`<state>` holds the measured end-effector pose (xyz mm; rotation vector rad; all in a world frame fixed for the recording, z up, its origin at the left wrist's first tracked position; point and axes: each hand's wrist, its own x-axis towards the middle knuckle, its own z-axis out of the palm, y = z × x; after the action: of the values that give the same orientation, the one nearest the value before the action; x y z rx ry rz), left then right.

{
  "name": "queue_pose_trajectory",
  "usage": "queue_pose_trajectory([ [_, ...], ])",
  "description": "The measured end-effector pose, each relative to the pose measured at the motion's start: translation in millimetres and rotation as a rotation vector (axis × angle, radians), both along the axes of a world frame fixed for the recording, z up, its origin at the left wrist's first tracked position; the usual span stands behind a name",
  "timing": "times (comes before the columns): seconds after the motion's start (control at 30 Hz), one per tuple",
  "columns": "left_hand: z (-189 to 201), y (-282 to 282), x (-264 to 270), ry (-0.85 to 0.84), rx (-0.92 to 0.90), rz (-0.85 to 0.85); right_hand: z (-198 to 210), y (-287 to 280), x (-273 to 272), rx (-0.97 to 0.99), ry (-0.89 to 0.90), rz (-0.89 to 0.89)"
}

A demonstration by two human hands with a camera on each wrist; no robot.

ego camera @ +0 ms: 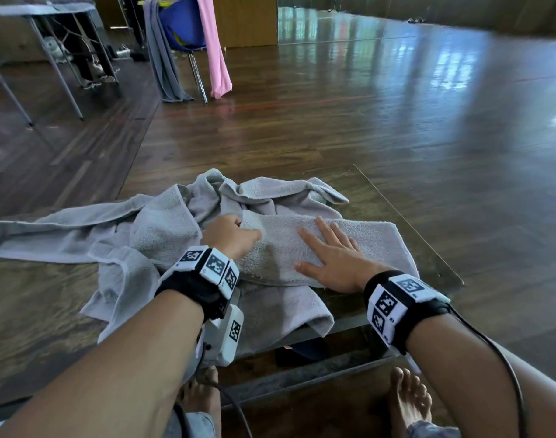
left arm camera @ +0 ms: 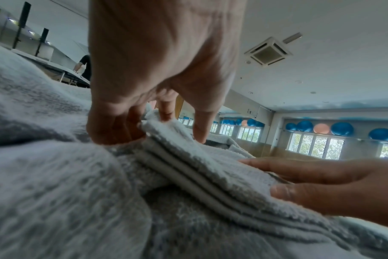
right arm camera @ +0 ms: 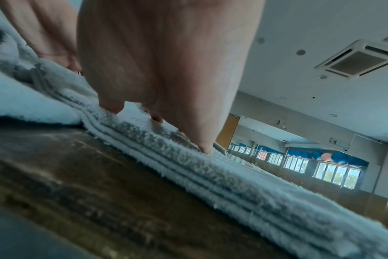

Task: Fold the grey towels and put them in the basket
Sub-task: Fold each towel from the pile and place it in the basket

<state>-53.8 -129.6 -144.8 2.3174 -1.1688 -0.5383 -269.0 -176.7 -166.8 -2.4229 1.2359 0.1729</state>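
Note:
A folded grey towel (ego camera: 359,245) lies on the right part of the glass table (ego camera: 434,257). My right hand (ego camera: 327,248) rests flat on it with fingers spread and straight. My left hand (ego camera: 238,227) pinches the towel's left end. In the left wrist view, my left hand (left arm camera: 144,126) has thumb and fingers closed on the corner of the stacked layers (left arm camera: 188,168), and my right hand (left arm camera: 321,184) lies flat beside them. In the right wrist view, the right hand (right arm camera: 179,113) presses the folded towel (right arm camera: 233,184). Loose grey towels (ego camera: 96,235) lie crumpled to the left. No basket is in view.
The table's right edge (ego camera: 406,216) is close to the folded towel. My bare feet (ego camera: 409,403) show under the glass. Far back on the wooden floor stands a blue chair (ego camera: 182,23) draped with grey and pink cloths, with a folding table (ego camera: 33,11) at far left.

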Motion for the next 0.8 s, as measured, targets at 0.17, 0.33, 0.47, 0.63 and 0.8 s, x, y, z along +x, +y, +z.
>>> queue_pose_trajectory([
  [0.17, 2.2, 1.8, 1.5, 0.116, -0.012, -0.014, -1.7, 2.0, 0.9, -0.019, -0.017, -0.004],
  [0.33, 9.7, 4.3, -5.6, 0.061, 0.075, 0.001, -3.9, 0.8, 1.0, -0.001, -0.037, -0.004],
  [0.47, 29.5, 5.4, -25.6, -0.233, -0.114, -0.030, 5.5, -1.5, -3.2, -0.085, -0.276, -0.061],
  [0.63, 51.6, 6.1, -70.1, -0.142, -0.443, -0.349, 33.5, -4.4, -13.8, 0.050, -0.790, -0.387],
  [0.8, 54.8, 7.1, -108.1, 0.405, -0.388, -0.629, 45.3, -17.2, -53.7, 0.705, -1.047, -0.654],
])
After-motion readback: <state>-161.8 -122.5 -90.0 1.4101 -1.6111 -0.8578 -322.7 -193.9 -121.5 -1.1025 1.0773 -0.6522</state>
